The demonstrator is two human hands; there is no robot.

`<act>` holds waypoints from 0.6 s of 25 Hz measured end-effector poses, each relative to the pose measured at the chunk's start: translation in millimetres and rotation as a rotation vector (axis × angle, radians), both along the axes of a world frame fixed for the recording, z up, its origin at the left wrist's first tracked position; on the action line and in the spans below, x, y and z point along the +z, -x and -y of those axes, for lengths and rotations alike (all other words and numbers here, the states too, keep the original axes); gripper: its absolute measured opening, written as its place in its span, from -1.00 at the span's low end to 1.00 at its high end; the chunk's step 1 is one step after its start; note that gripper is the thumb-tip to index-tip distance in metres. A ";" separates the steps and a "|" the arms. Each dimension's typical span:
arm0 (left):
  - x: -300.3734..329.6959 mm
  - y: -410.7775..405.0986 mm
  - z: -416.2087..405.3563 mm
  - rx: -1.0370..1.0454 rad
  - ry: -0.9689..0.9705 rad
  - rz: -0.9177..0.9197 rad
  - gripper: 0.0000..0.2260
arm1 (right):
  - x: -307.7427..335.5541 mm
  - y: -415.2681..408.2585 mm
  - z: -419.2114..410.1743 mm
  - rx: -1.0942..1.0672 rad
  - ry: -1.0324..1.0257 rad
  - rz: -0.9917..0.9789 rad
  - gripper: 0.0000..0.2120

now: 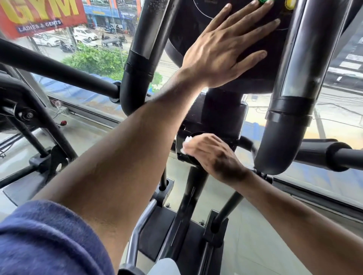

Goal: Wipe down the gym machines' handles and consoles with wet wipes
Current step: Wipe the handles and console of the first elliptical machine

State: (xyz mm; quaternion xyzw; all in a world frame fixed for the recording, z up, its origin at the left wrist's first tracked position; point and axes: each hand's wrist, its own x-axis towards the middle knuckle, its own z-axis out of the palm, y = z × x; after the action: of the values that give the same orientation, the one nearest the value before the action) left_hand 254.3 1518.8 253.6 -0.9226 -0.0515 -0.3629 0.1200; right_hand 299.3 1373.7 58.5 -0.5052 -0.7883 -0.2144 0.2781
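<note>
**Left hand flat on console, right hand wiping housing below it**

- Far left: red GYM sign (42, 14) outside the window, street with parked cars under it. Black frame bar (59, 72) of a neighbouring machine runs diagonally towards the left handlebar.
- Blue sleeve (45, 239) at bottom-left corner, left forearm reaching up and across.
- Left handlebar (137, 64): thick tube, silver upper section, black lower bend, just left of the console.
- Left hand (220, 53) lies palm-down on the dark console (255, 64). Fingers straight and spread wide, holding nothing. Fingertips near the green button (264, 1) and yellow button (290, 5) at the console's top edge.
- Below the console: black housing (216, 115) on the centre post. Right hand (214, 155) presses a white wet wipe (187, 140) against its lower left edge. Fingers curled around the wipe; only a small bit of it shows past the fingertips at the hand's left side. Hand is slightly motion-blurred.
- Right handlebar (290, 98): same build as the left, bends down right of the housing, touching neither hand. A black horizontal bar (334, 155) extends from behind it to the right edge.
- Bottom centre: machine base, pedal arms, grey floor (255, 235).
</note>
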 end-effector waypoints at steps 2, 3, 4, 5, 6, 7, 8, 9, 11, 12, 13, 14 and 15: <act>-1.0 -1.0 0.3 0.005 -0.007 0.001 -0.44 | 17.1 7.5 -27.3 -0.117 -0.006 -0.029 -0.85; -1.3 -1.9 1.3 0.011 -0.012 0.002 -0.44 | 20.1 9.2 -39.4 -0.174 0.016 -0.017 -0.87; -1.2 -2.2 1.9 0.015 -0.014 0.000 -0.43 | 19.3 10.2 -49.0 -0.215 0.037 0.009 -0.91; -1.2 -1.6 1.7 0.015 -0.013 -0.003 -0.44 | 15.6 12.6 -55.0 -0.231 0.045 0.032 -0.91; -1.2 -1.0 0.8 0.011 -0.014 -0.003 -0.44 | 10.5 16.8 -58.3 -0.229 0.052 0.071 -0.84; -1.2 -0.7 -0.2 0.008 -0.015 0.001 -0.44 | 3.9 21.7 -59.7 -0.221 0.073 0.139 -0.78; -1.5 -0.7 -0.6 0.006 -0.012 0.006 -0.44 | -3.5 26.8 -58.2 -0.214 0.116 0.232 -0.75; -1.9 -0.8 -1.0 0.003 -0.008 0.010 -0.44 | -12.8 30.8 -56.1 -0.211 0.160 0.345 -0.74; -2.0 -1.4 -0.8 -0.002 -0.008 0.015 -0.44 | -32.6 31.8 -49.3 -0.231 0.230 0.509 -0.75; -2.9 -1.6 -0.6 0.000 -0.008 0.013 -0.44 | -39.8 32.8 -45.5 -0.248 0.278 0.532 -0.75; -3.3 -2.1 -0.3 0.001 -0.009 0.011 -0.44 | -45.7 33.3 -44.0 -0.270 0.318 0.531 -0.75; -3.1 -1.9 -0.3 0.001 -0.007 0.011 -0.44 | -49.9 34.6 -43.5 -0.295 0.358 0.530 -0.75; -1.8 -1.1 -0.1 0.000 -0.005 0.013 -0.44 | -53.7 36.7 -42.7 -0.308 0.401 0.525 -0.74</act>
State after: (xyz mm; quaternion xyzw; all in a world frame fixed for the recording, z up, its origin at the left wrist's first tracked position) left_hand 255.5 1518.9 251.8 -0.9199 -0.0514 -0.3691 0.1221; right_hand 262.6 1416.4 4.8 -0.5903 -0.7738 -0.2175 -0.0739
